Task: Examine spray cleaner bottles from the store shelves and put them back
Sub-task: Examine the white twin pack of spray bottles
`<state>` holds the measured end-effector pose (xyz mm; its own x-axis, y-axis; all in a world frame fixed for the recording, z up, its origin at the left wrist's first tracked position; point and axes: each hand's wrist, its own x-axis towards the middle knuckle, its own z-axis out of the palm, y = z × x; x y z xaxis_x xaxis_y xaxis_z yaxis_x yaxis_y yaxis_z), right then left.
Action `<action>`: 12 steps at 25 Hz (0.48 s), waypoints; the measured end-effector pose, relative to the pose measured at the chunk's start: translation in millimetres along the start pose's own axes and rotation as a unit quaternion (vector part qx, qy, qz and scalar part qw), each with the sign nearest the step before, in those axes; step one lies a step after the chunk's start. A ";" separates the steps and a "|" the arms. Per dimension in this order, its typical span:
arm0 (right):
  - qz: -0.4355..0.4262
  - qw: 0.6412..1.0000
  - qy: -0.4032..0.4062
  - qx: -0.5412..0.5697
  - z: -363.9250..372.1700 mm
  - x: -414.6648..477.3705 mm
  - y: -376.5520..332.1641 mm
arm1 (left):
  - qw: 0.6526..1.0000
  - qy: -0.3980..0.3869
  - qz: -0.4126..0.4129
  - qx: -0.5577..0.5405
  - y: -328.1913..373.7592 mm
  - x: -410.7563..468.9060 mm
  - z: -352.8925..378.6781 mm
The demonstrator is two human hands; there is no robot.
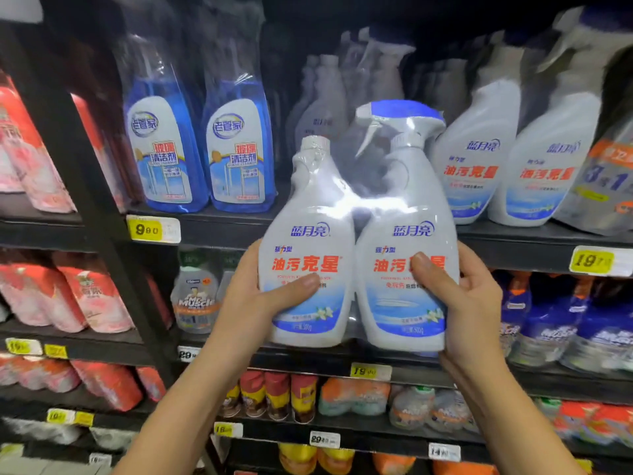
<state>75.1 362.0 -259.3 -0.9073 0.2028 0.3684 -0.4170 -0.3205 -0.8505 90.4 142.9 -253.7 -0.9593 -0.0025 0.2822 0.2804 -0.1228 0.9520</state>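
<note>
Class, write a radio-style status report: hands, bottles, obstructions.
Left hand, right hand: both gripping twin pack of spray cleaner. Pack upright, off shelf. Nothing in the way.

I hold a film-wrapped pack (pixel 359 214) of two white bottles upright before the shelf's (pixel 219 231) front edge. My left hand (pixel 253 303) grips its lower left side and my right hand (pixel 472 310) its lower right, each thumb lying across a label. Behind it on the shelf, blue bottles (pixel 164 149) stand toward the left end above a yellow tag (pixel 152 229), and similar white bottles (pixel 479 159) stand toward the right.
</note>
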 end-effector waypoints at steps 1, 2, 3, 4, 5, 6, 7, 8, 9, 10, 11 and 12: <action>-0.009 1.000 -0.002 -0.004 4.6 10.8 -2.8 | 1.000 -0.001 0.005 -0.002 5.1 11.9 -1.3; -0.022 1.000 -0.007 -0.012 9.1 22.3 -6.5 | 1.000 -0.002 0.013 0.000 9.1 23.9 -2.4; -0.036 0.999 -0.015 -0.019 14.2 34.8 -10.7 | 1.000 -0.002 0.020 0.001 12.9 35.8 -2.6; -0.054 0.998 -0.021 -0.028 18.9 47.9 -14.8 | 1.000 -0.004 0.028 0.006 16.7 48.2 -2.7; -0.073 0.996 -0.025 -0.039 23.7 60.5 -18.0 | 0.999 -0.004 0.036 0.010 20.1 59.5 -2.4; -0.093 0.994 -0.026 -0.055 27.6 73.3 -20.6 | 0.999 -0.004 0.043 0.013 23.0 71.6 -2.3; -0.109 0.991 -0.027 -0.072 30.6 84.7 -21.6 | 0.999 -0.001 0.044 0.011 25.4 82.7 -1.6; -0.122 0.988 -0.026 -0.091 32.5 94.8 -21.0 | 0.999 0.003 0.043 0.013 26.9 93.3 -1.0; -0.137 0.983 -0.025 -0.116 33.7 103.3 -19.9 | 0.999 0.008 0.042 0.023 28.0 103.4 -0.2; -0.156 0.976 -0.021 -0.149 34.2 110.2 -18.0 | 0.998 0.014 0.044 0.040 27.8 112.4 0.4; -0.179 0.966 -0.017 -0.184 34.6 116.8 -16.8 | 0.997 0.024 0.046 0.059 27.0 121.5 0.9; -0.202 0.955 -0.014 -0.215 35.3 121.7 -16.4 | 0.995 0.037 0.049 0.079 25.3 129.1 0.7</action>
<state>-30.4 359.3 -187.3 -0.6808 0.2017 0.7042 -0.6780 0.1904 -0.7100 -26.3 140.2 -193.1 -0.9251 -0.0797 0.3714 0.3694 0.0382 0.9285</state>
